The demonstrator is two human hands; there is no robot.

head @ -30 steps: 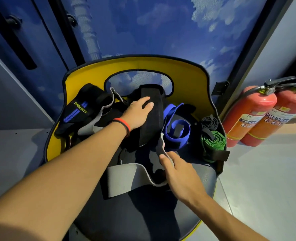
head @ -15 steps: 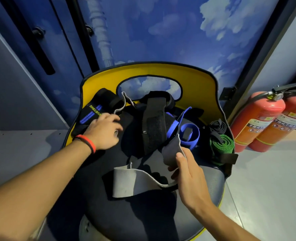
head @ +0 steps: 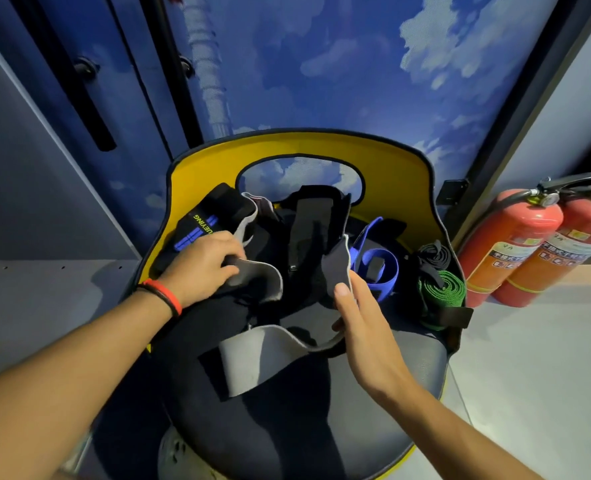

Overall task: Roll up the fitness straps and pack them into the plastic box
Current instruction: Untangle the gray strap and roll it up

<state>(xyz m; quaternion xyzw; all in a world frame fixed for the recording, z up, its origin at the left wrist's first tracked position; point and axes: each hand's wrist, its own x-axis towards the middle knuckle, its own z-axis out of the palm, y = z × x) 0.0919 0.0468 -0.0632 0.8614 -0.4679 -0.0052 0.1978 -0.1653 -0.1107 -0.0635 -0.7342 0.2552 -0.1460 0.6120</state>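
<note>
Centre frame, your right hand [head: 363, 327] pinches a grey strap [head: 337, 268] upright while your left hand [head: 200, 268] grips another grey fold [head: 263, 278], likely to untangle them from the chair's [head: 422, 368] heap for rolling.

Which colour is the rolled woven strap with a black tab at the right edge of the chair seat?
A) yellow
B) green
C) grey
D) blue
B: the rolled green woven strap lies at the right edge of the dark padded chair seat, beside the red fire extinguishers. The blue elastic strap sits further left, and the left hand and right hand hold grey-lined black straps.
</note>
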